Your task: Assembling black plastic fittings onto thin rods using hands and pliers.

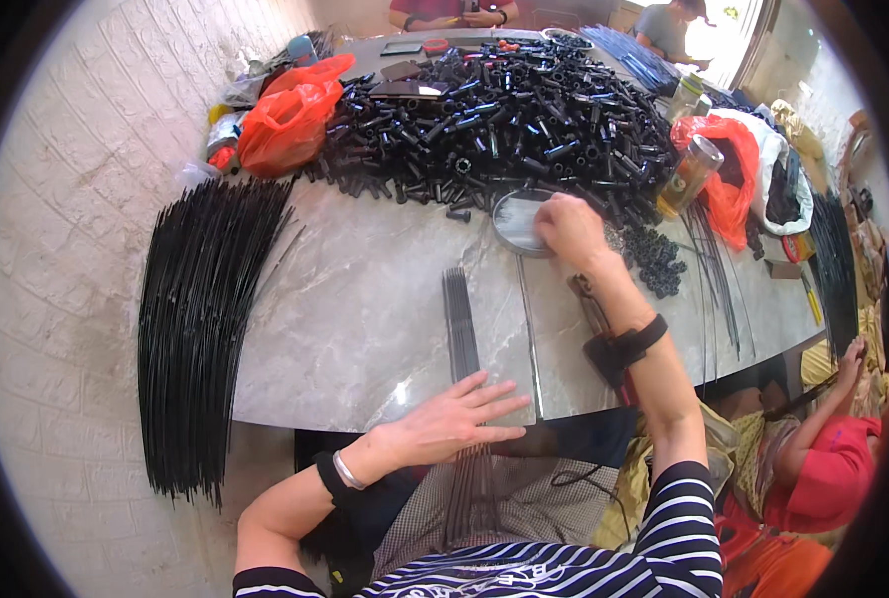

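- Left hand (451, 417): spread flat, palm down, across the thin black rods (459, 324), fingers not closed round them. The rods run from twelve o'clock of that hand to six, past the table (355, 349) edge; with so loose a hold, they could fan out or slide lapward if the palm lifts.
- Right hand (572, 231): fingers curled over the three o'clock side of the round dish (501, 242), which sits at one o'clock from the left hand. Fingertips are hidden, so whether they pinch anything cannot be told; pressing on the rim might tip it.
- Loose black tubes (524, 120) crowd the dish's twelve o'clock, and small dark pieces (656, 259) lie at four: a forearm sweep could scatter them.
- The glass jar (691, 177) at two o'clock from the right hand could topple if knocked.
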Motion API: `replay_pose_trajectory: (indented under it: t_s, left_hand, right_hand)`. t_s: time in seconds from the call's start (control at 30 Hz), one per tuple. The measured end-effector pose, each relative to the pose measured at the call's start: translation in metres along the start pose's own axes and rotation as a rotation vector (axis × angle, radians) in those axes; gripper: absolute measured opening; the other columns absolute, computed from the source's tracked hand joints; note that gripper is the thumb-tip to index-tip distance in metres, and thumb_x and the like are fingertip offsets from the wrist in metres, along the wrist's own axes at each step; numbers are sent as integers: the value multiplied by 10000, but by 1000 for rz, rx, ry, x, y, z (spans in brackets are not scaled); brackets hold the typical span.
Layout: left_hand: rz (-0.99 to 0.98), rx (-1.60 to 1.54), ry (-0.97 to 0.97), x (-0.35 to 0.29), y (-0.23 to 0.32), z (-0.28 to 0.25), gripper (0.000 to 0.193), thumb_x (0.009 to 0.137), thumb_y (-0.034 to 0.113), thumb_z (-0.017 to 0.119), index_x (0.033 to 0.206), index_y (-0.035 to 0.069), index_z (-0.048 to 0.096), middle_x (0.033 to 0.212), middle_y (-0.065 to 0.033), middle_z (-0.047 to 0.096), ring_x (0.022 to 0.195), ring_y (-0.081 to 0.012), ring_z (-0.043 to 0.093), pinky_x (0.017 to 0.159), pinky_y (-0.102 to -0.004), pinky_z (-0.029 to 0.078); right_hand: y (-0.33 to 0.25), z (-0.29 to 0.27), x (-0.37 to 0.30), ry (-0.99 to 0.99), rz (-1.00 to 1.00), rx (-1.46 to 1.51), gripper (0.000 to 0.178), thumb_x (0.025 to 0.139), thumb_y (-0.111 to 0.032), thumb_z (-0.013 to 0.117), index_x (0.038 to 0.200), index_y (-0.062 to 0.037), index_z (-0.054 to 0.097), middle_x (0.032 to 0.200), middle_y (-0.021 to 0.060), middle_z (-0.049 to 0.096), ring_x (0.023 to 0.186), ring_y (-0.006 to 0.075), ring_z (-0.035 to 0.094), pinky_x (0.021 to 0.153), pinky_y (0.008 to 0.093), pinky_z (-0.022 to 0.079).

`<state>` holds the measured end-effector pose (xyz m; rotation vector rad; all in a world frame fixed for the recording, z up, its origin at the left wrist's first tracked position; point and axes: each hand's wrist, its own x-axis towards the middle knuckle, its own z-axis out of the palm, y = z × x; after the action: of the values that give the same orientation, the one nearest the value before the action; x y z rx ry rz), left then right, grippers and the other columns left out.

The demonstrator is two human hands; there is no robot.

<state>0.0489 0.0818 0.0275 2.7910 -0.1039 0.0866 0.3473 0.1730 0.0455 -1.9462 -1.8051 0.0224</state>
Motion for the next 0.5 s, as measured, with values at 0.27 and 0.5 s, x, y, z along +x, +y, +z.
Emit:
replay_pose_trajectory:
  t_s: [0.27,0.5]
  left_hand:
    - [-11,-11,30,3,-2,2,744,731,67,627,1408,263,388,1538,-102,229,1402,-258,270,1143,-473,229]
    - [-14,-35,7,-1,-2,0,730,734,49,617,1399,255,397,1538,-102,226,1405,-260,262,1146,-474,221]
  right_hand:
    - [-15,-29,-3,111,-33,393,145,797,-133,647,899,-44,698,861,138,671,818,298,652,722,351,501]
    - [-62,6,-37,-156,-325,144,174,773,-33,523,852,-34,678,878,134,647,885,316,617,777,408,496]
